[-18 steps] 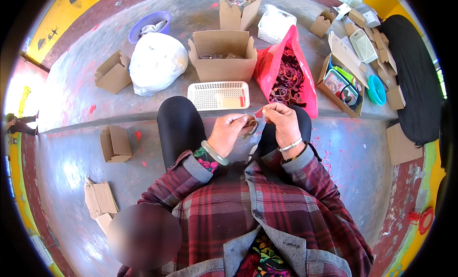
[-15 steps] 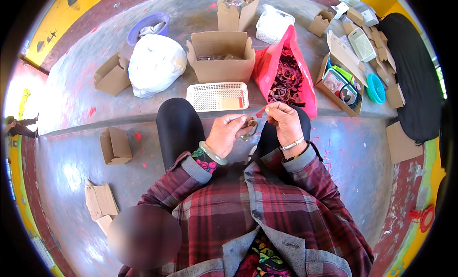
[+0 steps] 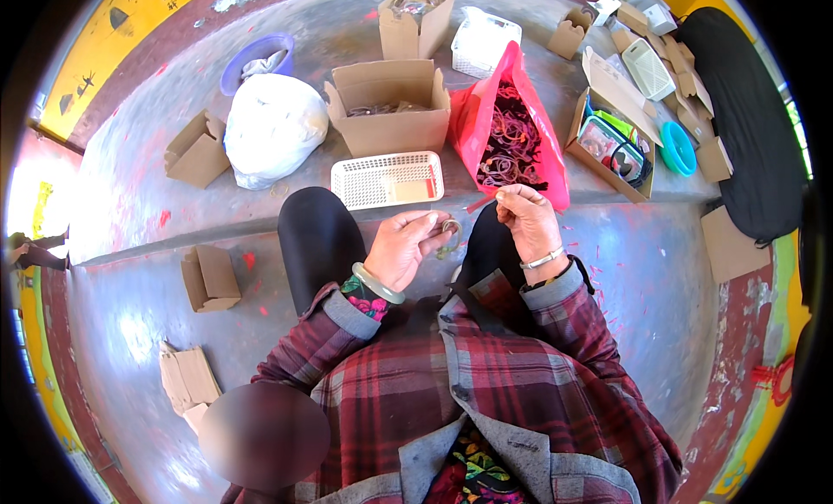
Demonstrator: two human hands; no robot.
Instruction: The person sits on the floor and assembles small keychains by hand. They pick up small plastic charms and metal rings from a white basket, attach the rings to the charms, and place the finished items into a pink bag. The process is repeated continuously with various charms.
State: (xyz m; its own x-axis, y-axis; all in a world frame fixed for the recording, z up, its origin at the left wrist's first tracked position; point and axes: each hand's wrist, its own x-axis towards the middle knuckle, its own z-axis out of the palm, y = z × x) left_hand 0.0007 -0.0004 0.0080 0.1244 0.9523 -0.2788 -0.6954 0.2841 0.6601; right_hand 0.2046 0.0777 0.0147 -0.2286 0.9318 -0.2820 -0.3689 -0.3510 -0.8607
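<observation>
My left hand (image 3: 395,251) is closed, its thumb and fingers pinching a coiled pale loop (image 3: 451,231) in front of my knees. To its right, my right hand (image 3: 531,225) is also closed, holding a short red strip (image 3: 479,205) between thumb and fingertips. The strip points toward the loop, with a gap between them. Just beyond my hands lies a white perforated basket (image 3: 340,176), a small red and pale piece inside it. A red bag (image 3: 467,127) gapes beside the basket, full of dark and pink loops (image 3: 514,153).
A cardboard box (image 3: 390,135) with looped items stands behind the basket. Left of it sit a stuffed white sack (image 3: 276,127) and a purple basin (image 3: 231,75). At right are a box of odds and ends (image 3: 607,176) and a turquoise basin (image 3: 678,161). A raised floor edge (image 3: 182,238) crosses ahead.
My right hand has drawn slightly away to the right, and more of the red strip shows. My left hand keeps its pinch on the loop. The whole view has shifted a little.
</observation>
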